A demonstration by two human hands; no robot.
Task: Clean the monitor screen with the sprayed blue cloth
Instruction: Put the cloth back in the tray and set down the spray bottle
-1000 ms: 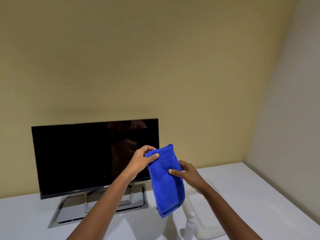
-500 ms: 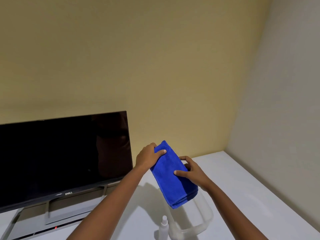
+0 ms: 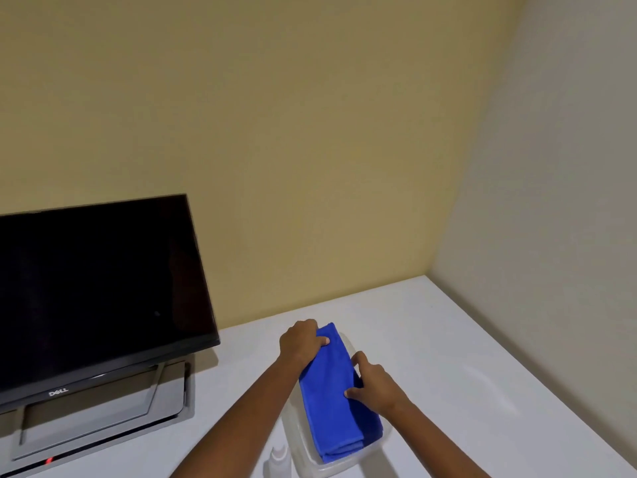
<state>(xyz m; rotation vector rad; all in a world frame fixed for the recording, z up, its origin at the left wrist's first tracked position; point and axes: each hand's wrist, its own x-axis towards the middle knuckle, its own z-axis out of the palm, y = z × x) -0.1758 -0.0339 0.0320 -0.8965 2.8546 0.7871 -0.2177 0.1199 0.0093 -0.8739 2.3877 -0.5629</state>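
A folded blue cloth (image 3: 332,391) lies lengthwise in a clear plastic tray (image 3: 312,458) on the white table. My left hand (image 3: 301,343) grips the cloth's far end, thumb on top. At the cloth's right edge, near its middle, my right hand (image 3: 374,382) holds it with thumb and fingers. The black monitor (image 3: 96,288) stands at the left on a grey stand (image 3: 103,414), its screen dark. Both hands are to the right of the monitor and apart from it.
A white spray bottle's top (image 3: 279,458) shows at the bottom edge, just left of the tray. The white table (image 3: 448,357) runs to a yellow back wall and a pale wall on the right.
Both hands have lowered the blue cloth from mid-air in front of the screen down into the clear tray. The view has swung right, so the monitor sits further left.
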